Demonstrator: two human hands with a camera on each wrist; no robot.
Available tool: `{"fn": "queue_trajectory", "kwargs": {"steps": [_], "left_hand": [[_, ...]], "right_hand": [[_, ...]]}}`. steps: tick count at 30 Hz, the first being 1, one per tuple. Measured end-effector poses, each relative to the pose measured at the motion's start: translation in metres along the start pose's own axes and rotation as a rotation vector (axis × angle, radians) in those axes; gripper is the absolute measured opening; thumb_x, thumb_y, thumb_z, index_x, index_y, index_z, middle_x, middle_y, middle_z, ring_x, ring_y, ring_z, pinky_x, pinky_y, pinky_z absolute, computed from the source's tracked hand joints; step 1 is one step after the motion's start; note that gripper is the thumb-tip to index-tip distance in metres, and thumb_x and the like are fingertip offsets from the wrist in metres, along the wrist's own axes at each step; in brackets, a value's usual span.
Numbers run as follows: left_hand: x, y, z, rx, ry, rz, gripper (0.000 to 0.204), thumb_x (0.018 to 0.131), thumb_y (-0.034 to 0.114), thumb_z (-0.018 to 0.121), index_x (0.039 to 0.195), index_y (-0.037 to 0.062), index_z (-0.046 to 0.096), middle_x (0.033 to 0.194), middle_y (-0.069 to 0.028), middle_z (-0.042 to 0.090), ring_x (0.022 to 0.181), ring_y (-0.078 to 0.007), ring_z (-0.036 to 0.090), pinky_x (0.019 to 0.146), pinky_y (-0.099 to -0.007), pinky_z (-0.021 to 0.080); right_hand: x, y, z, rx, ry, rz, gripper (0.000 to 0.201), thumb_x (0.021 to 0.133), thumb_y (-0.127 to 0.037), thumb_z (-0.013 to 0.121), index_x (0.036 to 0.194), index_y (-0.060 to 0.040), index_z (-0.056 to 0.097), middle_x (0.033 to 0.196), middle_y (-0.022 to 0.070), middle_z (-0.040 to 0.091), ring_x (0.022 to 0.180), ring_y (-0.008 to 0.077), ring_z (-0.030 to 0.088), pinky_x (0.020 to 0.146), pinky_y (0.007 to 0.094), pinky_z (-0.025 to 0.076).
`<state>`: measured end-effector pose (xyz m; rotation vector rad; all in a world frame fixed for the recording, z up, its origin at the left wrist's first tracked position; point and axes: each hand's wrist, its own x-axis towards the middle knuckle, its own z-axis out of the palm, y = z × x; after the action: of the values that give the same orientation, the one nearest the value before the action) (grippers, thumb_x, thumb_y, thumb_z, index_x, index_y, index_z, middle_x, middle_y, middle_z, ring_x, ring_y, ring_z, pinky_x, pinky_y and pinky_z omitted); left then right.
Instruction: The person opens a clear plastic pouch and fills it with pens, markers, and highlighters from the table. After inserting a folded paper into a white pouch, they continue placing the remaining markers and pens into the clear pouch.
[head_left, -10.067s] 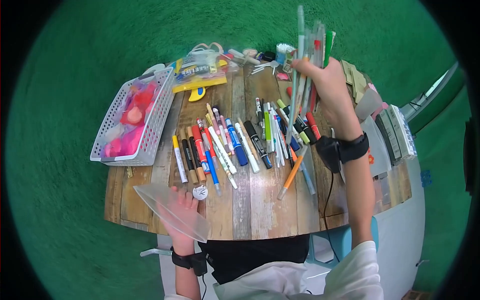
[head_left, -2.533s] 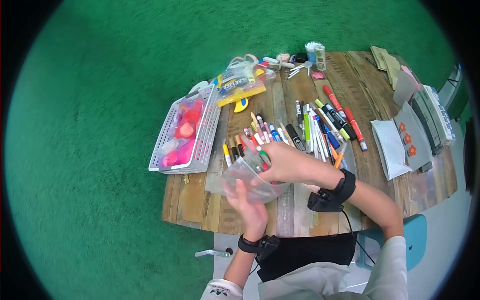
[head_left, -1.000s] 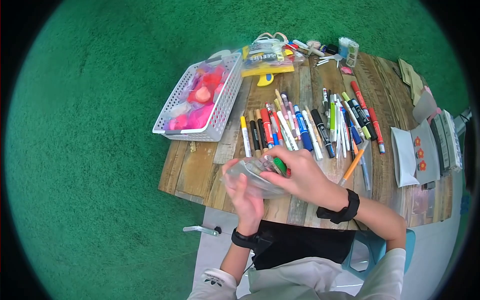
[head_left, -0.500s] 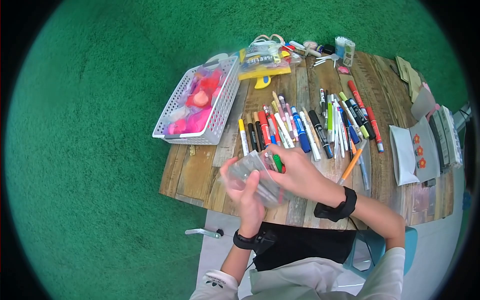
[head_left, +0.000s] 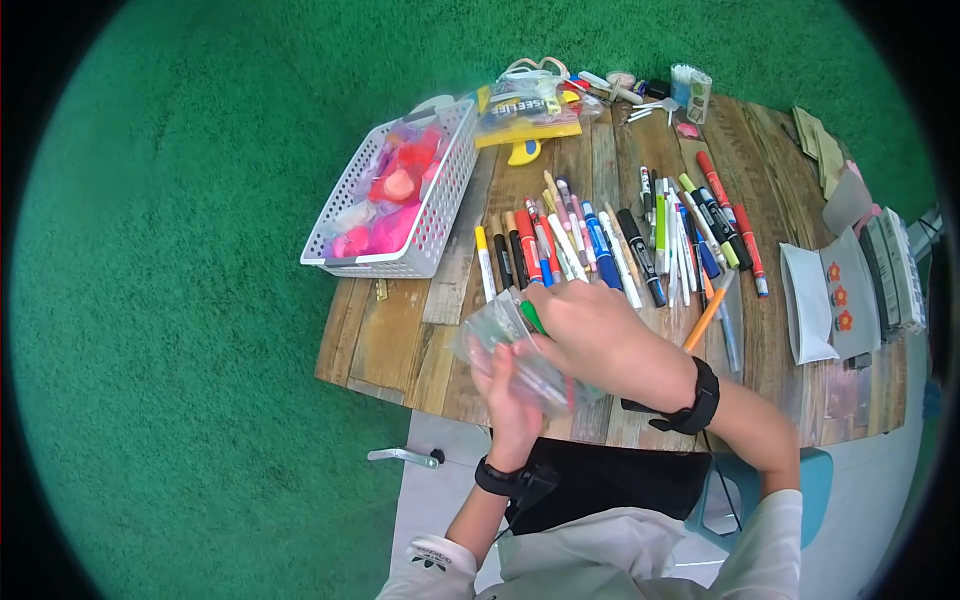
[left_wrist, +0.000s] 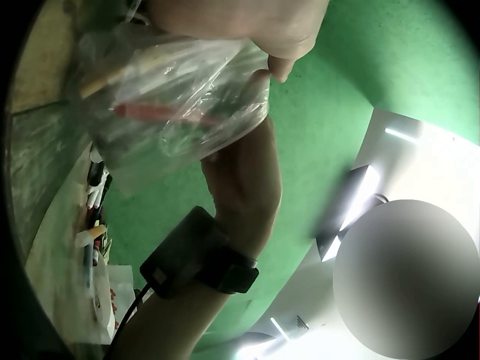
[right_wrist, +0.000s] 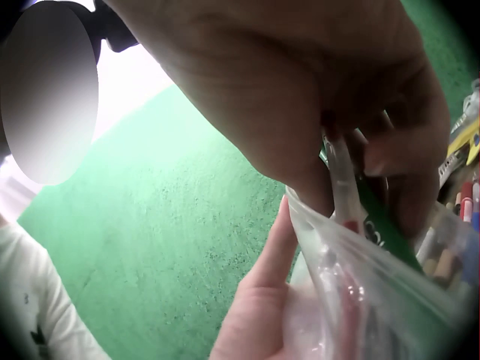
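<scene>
My left hand (head_left: 512, 408) grips a clear plastic bag (head_left: 545, 380) from below, its thumb along the near side, above the front of the table. At the bag's mouth, my right hand (head_left: 618, 335) curls its fingers round the upper ends of a bundle of pens. A green pen (right_wrist: 384, 229) and a clear-barrelled pen (right_wrist: 343, 180) show between those fingers in the right wrist view. Their lower parts run down inside the bag. Through the plastic, the left wrist view shows a red pen (left_wrist: 161, 114). The right palm hides part of the bundle.
Rows of markers and pens (head_left: 605, 255) lie just beyond the hands. A white basket (head_left: 425, 240) of pink and red packets stands left. An orange pen (head_left: 707, 318) lies right, before a white envelope (head_left: 805, 320). A yellow-edged pouch (head_left: 530, 130) is at the back.
Earlier the right hand held the pen bundle aloft at right, the bag lying over the left hand. The pens are now in the bag's mouth; lately the bag has shifted slightly right.
</scene>
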<state>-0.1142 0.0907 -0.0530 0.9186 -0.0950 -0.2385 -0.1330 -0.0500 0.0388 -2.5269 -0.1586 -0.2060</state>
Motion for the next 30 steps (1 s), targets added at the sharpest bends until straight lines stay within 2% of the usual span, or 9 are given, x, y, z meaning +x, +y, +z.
{"fn": "queue_trajectory", "kwargs": {"steps": [3, 7, 9, 16, 18, 21, 25, 27, 30], "left_hand": [[0.003, 0.000, 0.001, -0.012, -0.015, 0.036, 0.048, 0.097, 0.031, 0.052, 0.136, 0.0083, 0.036, 0.124, -0.0081, 0.052, 0.114, -0.0202, 0.051, 0.098, -0.0414, 0.041], [0.004, 0.003, 0.009, -0.040, 0.001, 0.075, 0.049, 0.096, 0.027, 0.053, 0.137, 0.0077, 0.034, 0.126, -0.0096, 0.051, 0.114, -0.0207, 0.052, 0.097, -0.0400, 0.043], [0.006, 0.004, 0.011, 0.005, -0.006, 0.097, 0.050, 0.097, 0.032, 0.051, 0.138, 0.0081, 0.034, 0.128, -0.0096, 0.050, 0.116, -0.0221, 0.051, 0.099, -0.0421, 0.041], [0.012, 0.003, 0.009, -0.004, 0.011, 0.058, 0.053, 0.097, 0.034, 0.050, 0.139, 0.0080, 0.033, 0.132, -0.0098, 0.048, 0.120, -0.0233, 0.049, 0.100, -0.0440, 0.041], [0.013, 0.004, 0.008, 0.002, 0.027, 0.057, 0.052, 0.097, 0.035, 0.049, 0.139, 0.0079, 0.034, 0.132, -0.0095, 0.048, 0.120, -0.0232, 0.049, 0.099, -0.0440, 0.042], [0.016, 0.007, 0.006, -0.095, 0.030, -0.060, 0.051, 0.098, 0.039, 0.045, 0.138, 0.0075, 0.037, 0.131, -0.0094, 0.049, 0.120, -0.0232, 0.049, 0.099, -0.0433, 0.041], [0.016, 0.017, 0.013, -0.163, -0.065, -0.125, 0.052, 0.098, 0.041, 0.042, 0.138, 0.0071, 0.038, 0.130, -0.0095, 0.051, 0.118, -0.0240, 0.051, 0.099, -0.0429, 0.041], [0.015, 0.020, 0.015, -0.182, -0.101, -0.140, 0.052, 0.098, 0.040, 0.042, 0.138, 0.0070, 0.038, 0.130, -0.0098, 0.051, 0.118, -0.0243, 0.051, 0.100, -0.0431, 0.040], [0.015, 0.021, 0.017, -0.245, -0.153, -0.150, 0.052, 0.098, 0.040, 0.042, 0.138, 0.0072, 0.038, 0.130, -0.0097, 0.051, 0.118, -0.0236, 0.050, 0.099, -0.0427, 0.040]], "right_hand": [[0.002, -0.009, -0.006, -0.029, -0.036, 0.109, 0.039, 0.080, -0.021, 0.070, 0.099, 0.0058, 0.049, 0.076, 0.0223, 0.062, 0.077, 0.0409, 0.062, 0.066, 0.0469, 0.049], [0.005, -0.004, -0.006, 0.072, 0.001, 0.098, 0.040, 0.079, -0.016, 0.071, 0.104, 0.0027, 0.045, 0.076, 0.0211, 0.062, 0.076, 0.0411, 0.062, 0.066, 0.0464, 0.049], [0.007, 0.004, -0.007, 0.304, 0.057, -0.016, 0.042, 0.077, -0.011, 0.072, 0.107, -0.0006, 0.044, 0.077, 0.0189, 0.063, 0.077, 0.0404, 0.063, 0.068, 0.0452, 0.049], [0.006, 0.014, -0.018, 0.277, 0.073, -0.173, 0.051, 0.078, -0.008, 0.069, 0.122, -0.0023, 0.043, 0.090, 0.0191, 0.062, 0.086, 0.0375, 0.063, 0.073, 0.0438, 0.048], [0.006, 0.014, -0.020, 0.306, -0.010, -0.185, 0.056, 0.081, -0.006, 0.065, 0.130, -0.0031, 0.040, 0.096, 0.0204, 0.061, 0.088, 0.0376, 0.062, 0.074, 0.0437, 0.048], [0.008, 0.016, -0.020, 0.414, -0.022, -0.192, 0.058, 0.082, -0.006, 0.063, 0.135, -0.0030, 0.037, 0.096, 0.0197, 0.061, 0.088, 0.0368, 0.062, 0.075, 0.0432, 0.049], [0.011, 0.018, -0.019, 0.361, 0.038, -0.248, 0.056, 0.083, -0.004, 0.062, 0.133, -0.0014, 0.038, 0.095, 0.0189, 0.061, 0.086, 0.0342, 0.063, 0.074, 0.0413, 0.049], [0.009, 0.008, -0.032, 0.485, -0.083, -0.141, 0.051, 0.084, -0.006, 0.063, 0.129, 0.0013, 0.041, 0.097, 0.0219, 0.061, 0.093, 0.0385, 0.060, 0.078, 0.0441, 0.047], [0.012, 0.016, -0.021, 0.455, -0.006, -0.194, 0.048, 0.083, -0.005, 0.064, 0.126, 0.0005, 0.044, 0.094, 0.0216, 0.061, 0.090, 0.0394, 0.060, 0.074, 0.0450, 0.047]]}}
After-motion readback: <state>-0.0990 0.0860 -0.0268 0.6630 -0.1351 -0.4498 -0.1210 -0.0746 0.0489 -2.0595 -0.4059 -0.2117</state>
